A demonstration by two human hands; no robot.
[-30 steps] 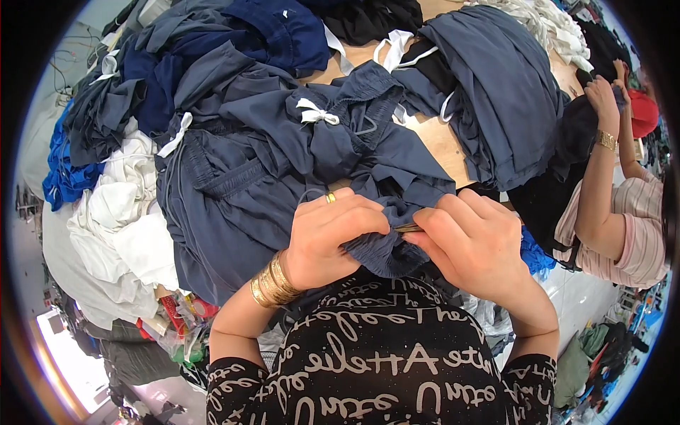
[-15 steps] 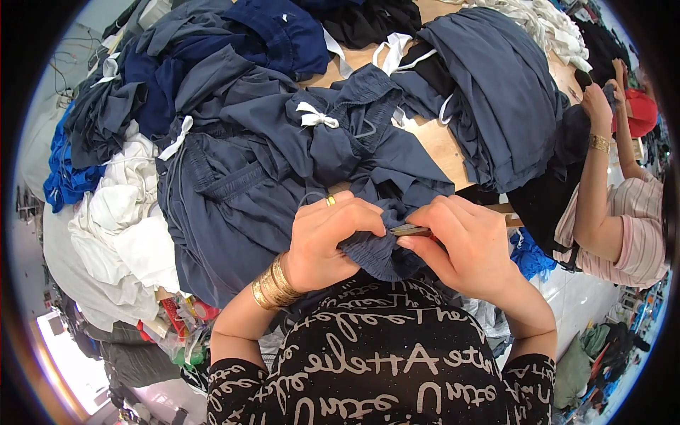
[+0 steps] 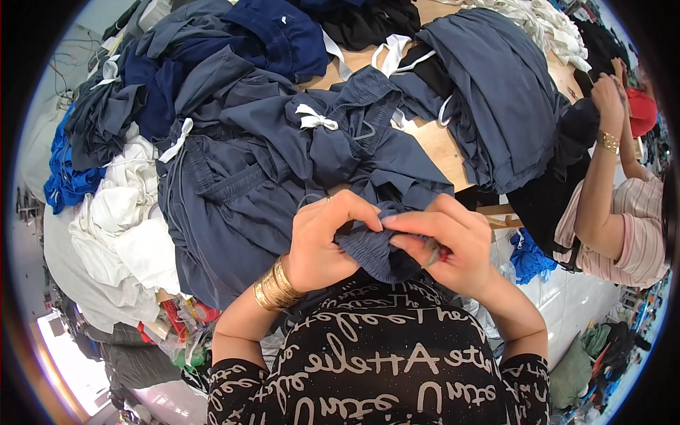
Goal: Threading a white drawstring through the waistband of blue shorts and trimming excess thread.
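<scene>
My left hand [image 3: 322, 237] is closed on the gathered elastic edge of a dark grey-blue garment [image 3: 372, 249], holding it close to my body. My right hand [image 3: 453, 244] pinches thumb and forefinger together at that edge, almost touching the left fingertips. Whatever lies in the pinch is too small to make out. Tucked in the right palm is a small pair of thread snips [image 3: 432, 252], with metal and a bit of red showing. More grey-blue trousers [image 3: 241, 163] with elastic waistbands and a white tied drawstring [image 3: 315, 119] lie just beyond my hands.
A tall folded grey-blue stack [image 3: 496, 99] stands on the wooden table [image 3: 443, 149] at the right. White cloth [image 3: 127, 205] hangs at the left, near bright blue cloth [image 3: 71, 166]. At the far right, a co-worker's arm [image 3: 602, 177] handles dark cloth.
The snips, earlier pointing at the cloth from my right fingers, are now drawn back into the palm. Thumb and forefinger now pinch at the edge. The co-worker's hand has risen.
</scene>
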